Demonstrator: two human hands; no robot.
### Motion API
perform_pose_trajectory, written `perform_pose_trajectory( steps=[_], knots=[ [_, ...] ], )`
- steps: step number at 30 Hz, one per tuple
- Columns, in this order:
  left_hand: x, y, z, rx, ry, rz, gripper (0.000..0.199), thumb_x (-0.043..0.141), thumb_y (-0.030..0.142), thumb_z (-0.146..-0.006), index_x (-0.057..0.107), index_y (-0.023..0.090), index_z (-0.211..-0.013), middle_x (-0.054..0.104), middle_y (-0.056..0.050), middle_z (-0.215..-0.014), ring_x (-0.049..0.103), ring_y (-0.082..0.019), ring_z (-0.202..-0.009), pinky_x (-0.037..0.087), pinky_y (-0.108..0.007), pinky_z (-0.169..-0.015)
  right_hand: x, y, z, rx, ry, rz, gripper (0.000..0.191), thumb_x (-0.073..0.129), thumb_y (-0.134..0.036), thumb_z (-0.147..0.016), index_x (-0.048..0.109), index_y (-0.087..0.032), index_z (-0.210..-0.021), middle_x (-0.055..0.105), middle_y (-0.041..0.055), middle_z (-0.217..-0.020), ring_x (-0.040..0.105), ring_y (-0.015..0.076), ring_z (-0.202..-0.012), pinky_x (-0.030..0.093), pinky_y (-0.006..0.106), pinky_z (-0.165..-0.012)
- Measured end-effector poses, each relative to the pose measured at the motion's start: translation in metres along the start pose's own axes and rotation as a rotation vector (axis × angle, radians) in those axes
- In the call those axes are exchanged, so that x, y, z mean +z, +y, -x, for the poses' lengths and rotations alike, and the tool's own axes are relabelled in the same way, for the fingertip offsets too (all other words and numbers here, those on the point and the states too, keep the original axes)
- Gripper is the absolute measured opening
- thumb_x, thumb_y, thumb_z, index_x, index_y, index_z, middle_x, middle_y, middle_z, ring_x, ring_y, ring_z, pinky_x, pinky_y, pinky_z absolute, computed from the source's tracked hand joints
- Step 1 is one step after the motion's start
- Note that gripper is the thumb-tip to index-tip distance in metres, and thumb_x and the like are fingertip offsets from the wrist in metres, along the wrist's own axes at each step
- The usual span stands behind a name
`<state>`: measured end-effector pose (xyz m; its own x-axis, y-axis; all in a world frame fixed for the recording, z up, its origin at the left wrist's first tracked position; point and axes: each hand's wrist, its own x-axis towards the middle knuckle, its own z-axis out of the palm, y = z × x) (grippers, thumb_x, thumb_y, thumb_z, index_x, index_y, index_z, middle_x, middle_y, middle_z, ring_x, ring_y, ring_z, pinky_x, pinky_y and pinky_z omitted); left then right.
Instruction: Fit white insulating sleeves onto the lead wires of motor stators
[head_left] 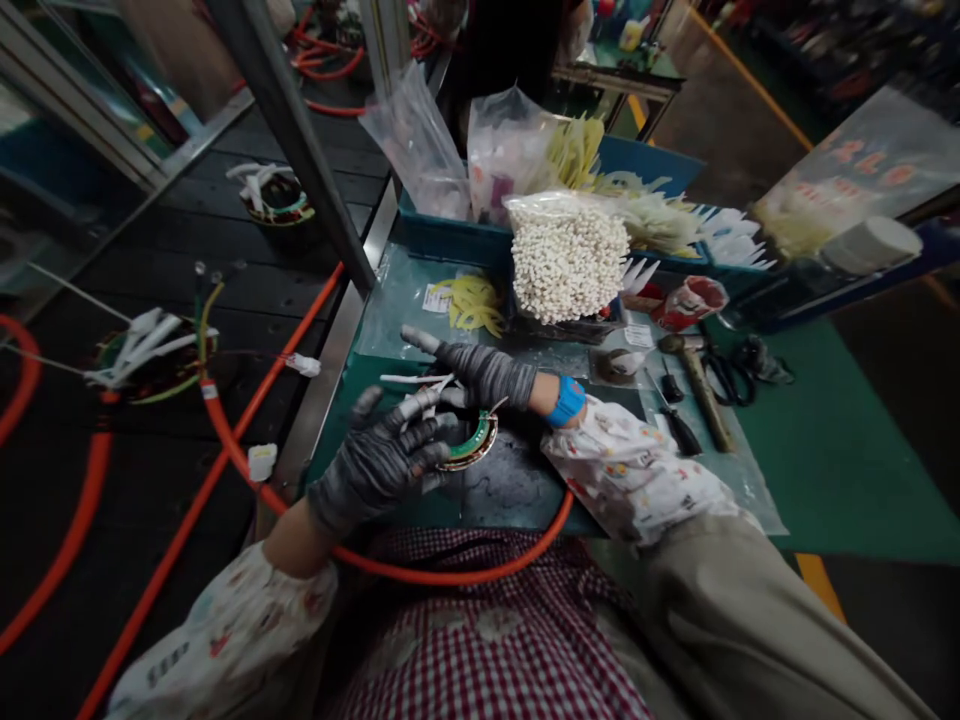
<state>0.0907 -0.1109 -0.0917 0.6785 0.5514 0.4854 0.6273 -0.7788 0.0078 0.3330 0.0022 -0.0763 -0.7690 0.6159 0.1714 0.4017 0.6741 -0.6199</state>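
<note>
On the bench in front of me lies a motor stator (pixel 475 444), a ring with copper windings, a green inner band and white-sleeved wires (pixel 409 379). My left hand (pixel 382 450), in a grey striped glove with bare-looking fingertips, reaches over its left side. Its fingers are spread across the ring and wires, the thumb raised. From the far side comes my right hand (pixel 484 375), gloved alike, above the wires. Its index finger stretches out to the left and its thumb is apart, near the left fingertips. Both hands partly hide the stator and wire ends.
An orange cable (pixel 465 577) loops close before my body. More stators (pixel 154 355) lie on the dark slatted surface to the left, past a metal post (pixel 307 140). Behind the hands stands a bundle of white tubes (pixel 566 262). A hammer (pixel 705 395) and scissors (pixel 727 378) lie right.
</note>
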Motion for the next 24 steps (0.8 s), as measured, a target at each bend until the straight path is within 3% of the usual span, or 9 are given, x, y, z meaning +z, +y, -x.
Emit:
perform_pose_trajectory(
  steps=[3,5,7,11,14,17,20,22,24],
  knots=[
    [0.002,0.004,-0.005,0.074,0.065,-0.005,0.004,0.076,0.031,-0.102,0.076,0.033,-0.105,0.087,0.005,-0.115,0.074,-0.024,-0.127,0.044,-0.045,-0.127,-0.012,-0.006,0.022,-0.045,0.268,0.29,0.062,0.083,-0.04,-0.098,0.067,-0.024,-0.156,0.08,0.0085,-0.124,0.074,0.0243,-0.106,0.062,0.041,-0.099],
    [0.009,0.009,-0.006,0.036,0.084,-0.029,0.009,0.072,0.026,-0.103,0.076,0.032,-0.1,0.086,0.005,-0.106,0.076,-0.023,-0.119,0.053,-0.041,-0.115,-0.025,-0.008,0.042,0.068,0.509,0.441,0.04,0.073,-0.038,-0.105,0.076,-0.023,-0.142,0.075,0.0137,-0.134,0.068,0.0314,-0.124,0.054,0.054,-0.112],
    [0.017,0.017,-0.007,-0.063,0.102,-0.064,0.012,0.07,0.023,-0.104,0.077,0.032,-0.098,0.085,0.003,-0.101,0.076,-0.025,-0.112,0.056,-0.042,-0.107,-0.037,-0.006,0.055,0.268,0.684,0.591,0.031,0.072,-0.036,-0.104,0.08,-0.023,-0.131,0.071,0.0167,-0.142,0.059,0.0374,-0.135,0.043,0.066,-0.119],
    [0.028,0.032,-0.011,-0.217,0.135,-0.057,0.006,0.078,0.027,-0.099,0.075,0.03,-0.103,0.083,-0.001,-0.099,0.072,-0.029,-0.113,0.053,-0.047,-0.104,-0.046,0.002,0.051,0.544,0.749,0.779,0.018,0.078,-0.037,-0.099,0.083,-0.027,-0.112,0.068,0.0149,-0.151,0.052,0.0417,-0.142,0.038,0.071,-0.121],
    [0.029,0.036,-0.015,-0.221,0.176,-0.033,0.009,0.079,0.027,-0.098,0.07,0.028,-0.103,0.083,-0.001,-0.101,0.072,-0.028,-0.113,0.054,-0.048,-0.102,-0.046,0.001,0.045,0.534,0.771,0.766,0.013,0.077,-0.037,-0.099,0.082,-0.026,-0.103,0.07,0.015,-0.146,0.053,0.0432,-0.144,0.04,0.073,-0.119],
    [0.029,0.033,-0.016,-0.205,0.183,-0.03,0.011,0.077,0.035,-0.1,0.069,0.029,-0.104,0.084,0.0,-0.104,0.072,-0.028,-0.115,0.056,-0.048,-0.102,-0.051,-0.014,0.059,0.28,0.806,0.624,0.014,0.08,-0.039,-0.096,0.082,-0.025,-0.098,0.079,0.0119,-0.128,0.07,0.0359,-0.124,0.055,0.063,-0.109],
    [0.031,0.032,-0.013,-0.218,0.15,-0.005,0.02,0.08,0.046,-0.099,0.07,0.03,-0.105,0.084,0.0,-0.11,0.071,-0.028,-0.121,0.055,-0.046,-0.108,-0.057,-0.045,0.087,0.105,0.897,0.215,0.01,0.08,-0.036,-0.098,0.08,-0.026,-0.101,0.083,0.0053,-0.106,0.08,0.0256,-0.096,0.067,0.047,-0.09],
    [0.03,0.033,-0.012,-0.238,0.13,0.02,0.025,0.08,0.052,-0.1,0.071,0.029,-0.104,0.085,0.001,-0.113,0.071,-0.027,-0.123,0.052,-0.045,-0.113,-0.057,-0.068,0.105,0.13,0.992,-0.082,0.01,0.085,-0.032,-0.096,0.076,-0.027,-0.097,0.084,0.0022,-0.097,0.082,0.0246,-0.09,0.069,0.042,-0.082],
    [0.028,0.035,-0.012,-0.266,0.108,0.049,0.025,0.077,0.053,-0.102,0.072,0.028,-0.104,0.084,0.003,-0.115,0.07,-0.025,-0.124,0.05,-0.043,-0.118,-0.048,-0.087,0.118,0.27,0.87,-0.312,0.012,0.086,-0.029,-0.096,0.074,-0.028,-0.096,0.084,0.0015,-0.092,0.083,0.0241,-0.082,0.069,0.039,-0.072]
  ],
)
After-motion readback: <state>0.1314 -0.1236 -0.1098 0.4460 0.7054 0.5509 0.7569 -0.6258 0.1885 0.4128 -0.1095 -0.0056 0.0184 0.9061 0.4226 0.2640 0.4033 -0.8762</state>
